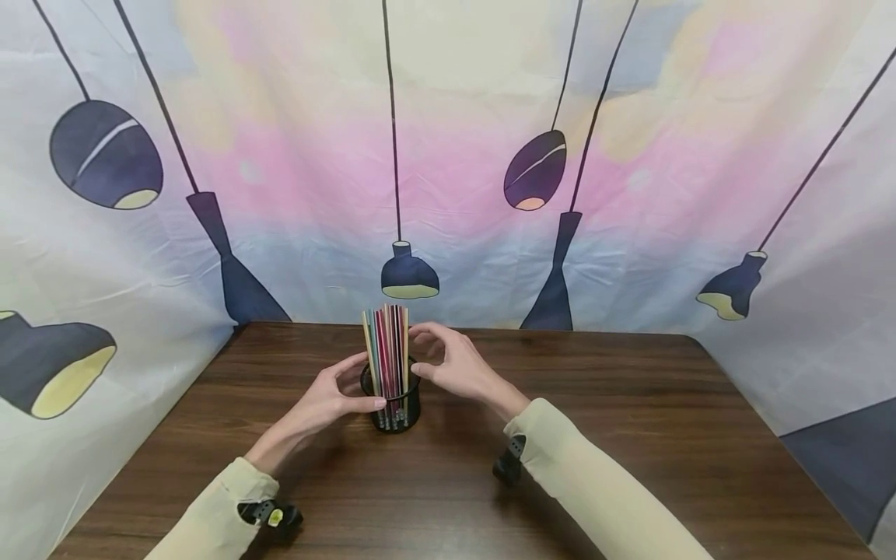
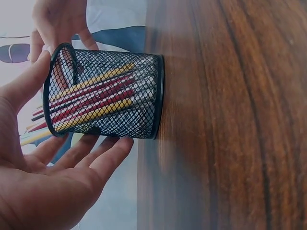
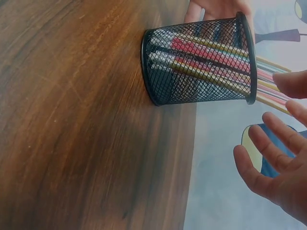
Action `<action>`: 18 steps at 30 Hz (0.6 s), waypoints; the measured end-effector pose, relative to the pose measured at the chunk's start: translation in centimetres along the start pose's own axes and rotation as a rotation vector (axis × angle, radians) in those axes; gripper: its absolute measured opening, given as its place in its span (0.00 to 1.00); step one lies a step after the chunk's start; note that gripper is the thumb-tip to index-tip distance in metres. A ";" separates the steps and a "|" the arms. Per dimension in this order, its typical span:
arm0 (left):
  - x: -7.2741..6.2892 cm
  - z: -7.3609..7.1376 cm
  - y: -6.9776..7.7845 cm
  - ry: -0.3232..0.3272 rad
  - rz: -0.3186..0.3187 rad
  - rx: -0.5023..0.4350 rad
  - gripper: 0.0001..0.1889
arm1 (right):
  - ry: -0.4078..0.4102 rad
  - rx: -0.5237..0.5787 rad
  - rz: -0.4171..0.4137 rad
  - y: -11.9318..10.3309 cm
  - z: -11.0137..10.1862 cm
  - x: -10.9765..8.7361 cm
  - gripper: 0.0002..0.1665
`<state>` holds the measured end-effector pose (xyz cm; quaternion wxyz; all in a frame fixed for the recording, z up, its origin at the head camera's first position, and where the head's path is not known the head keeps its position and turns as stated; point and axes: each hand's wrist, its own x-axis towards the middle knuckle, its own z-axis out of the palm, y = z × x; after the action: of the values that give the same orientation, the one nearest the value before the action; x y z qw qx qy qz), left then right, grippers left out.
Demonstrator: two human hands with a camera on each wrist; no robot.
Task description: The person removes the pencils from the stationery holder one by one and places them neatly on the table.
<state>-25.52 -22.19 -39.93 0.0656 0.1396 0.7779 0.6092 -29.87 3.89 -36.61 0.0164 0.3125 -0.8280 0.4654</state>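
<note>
A black wire-mesh pencil cup (image 1: 414, 412) stands upright on the table. Inside it, a bundle of pencils (image 1: 389, 342) in yellow, red, pink, blue and black leans slightly, tops above the rim. My left hand (image 1: 323, 400) holds the cup from the left; in the left wrist view its thumb lies at the rim and its fingers run along the mesh wall (image 2: 110, 127). To the right of the pencils is my right hand (image 1: 458, 365), fingers spread and loosely bent. In the right wrist view a gap shows between those fingers (image 3: 276, 153) and the cup; they hold nothing.
The dark wood-grain table (image 1: 630, 435) spreads on both sides of the cup. Behind it hangs a cloth backdrop (image 1: 462, 179) printed with lamps, close to the table's back edge. Each wrist carries a small black camera (image 1: 509, 460) on a strap.
</note>
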 end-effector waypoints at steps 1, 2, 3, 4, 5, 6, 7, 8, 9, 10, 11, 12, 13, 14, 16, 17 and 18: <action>0.0 0.0 0.0 0.001 -0.003 -0.002 0.50 | -0.003 0.004 -0.002 0.0 0.0 0.0 0.30; 0.0 0.1 -0.1 0.003 -0.004 -0.004 0.50 | -0.005 0.007 -0.004 0.0 0.1 0.1 0.30; 0.0 0.1 -0.1 0.003 -0.006 -0.007 0.50 | -0.007 0.008 -0.005 0.0 0.1 0.1 0.30; 0.0 0.1 -0.1 0.003 -0.008 -0.007 0.49 | -0.008 0.009 -0.006 0.0 0.1 0.1 0.30; 0.0 0.1 -0.2 0.003 -0.008 -0.006 0.49 | -0.009 0.010 -0.006 0.0 0.1 0.1 0.30; 0.0 0.2 -0.2 0.004 -0.011 -0.010 0.49 | -0.007 0.010 -0.007 0.0 0.1 0.1 0.30; -0.1 0.2 -0.2 0.003 -0.012 -0.013 0.49 | -0.007 0.009 -0.008 0.0 0.2 0.2 0.30; -0.1 0.3 -0.3 0.006 -0.016 -0.016 0.48 | -0.007 0.008 -0.008 0.0 0.2 0.2 0.30; -0.1 0.3 -0.3 0.006 -0.017 -0.015 0.48 | -0.009 0.005 -0.007 0.0 0.3 0.2 0.30; -0.2 0.3 -0.3 0.007 -0.017 -0.012 0.48 | -0.011 0.005 -0.006 0.0 0.4 0.3 0.30; -0.2 0.3 -0.3 0.006 -0.016 -0.010 0.48 | -0.011 0.002 -0.006 0.0 0.4 0.3 0.30; -0.2 0.3 -0.3 0.007 -0.016 -0.009 0.48 | -0.011 -0.001 -0.005 -0.1 0.5 0.4 0.30; -0.3 0.3 -0.3 0.005 -0.015 -0.006 0.48 | -0.011 -0.001 -0.003 -0.1 0.6 0.5 0.30; -0.3 0.2 -0.3 0.005 -0.014 -0.004 0.48 | -0.007 -0.003 -0.001 -0.1 0.6 0.6 0.30; -0.3 0.2 -0.1 -0.002 -0.010 -0.003 0.48 | 0.003 -0.008 0.000 -0.1 0.7 0.7 0.30; -0.2 0.2 -0.1 -0.005 -0.009 -0.006 0.48 | 0.008 -0.011 0.000 -0.1 0.8 0.8 0.29; -0.2 0.2 0.0 -0.006 -0.008 -0.005 0.48 | 0.012 -0.010 0.000 -0.1 0.8 0.8 0.30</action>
<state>-25.27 -22.10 -40.03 0.0705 0.1382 0.7766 0.6106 -30.24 2.77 -36.73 0.0230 0.3094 -0.8303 0.4629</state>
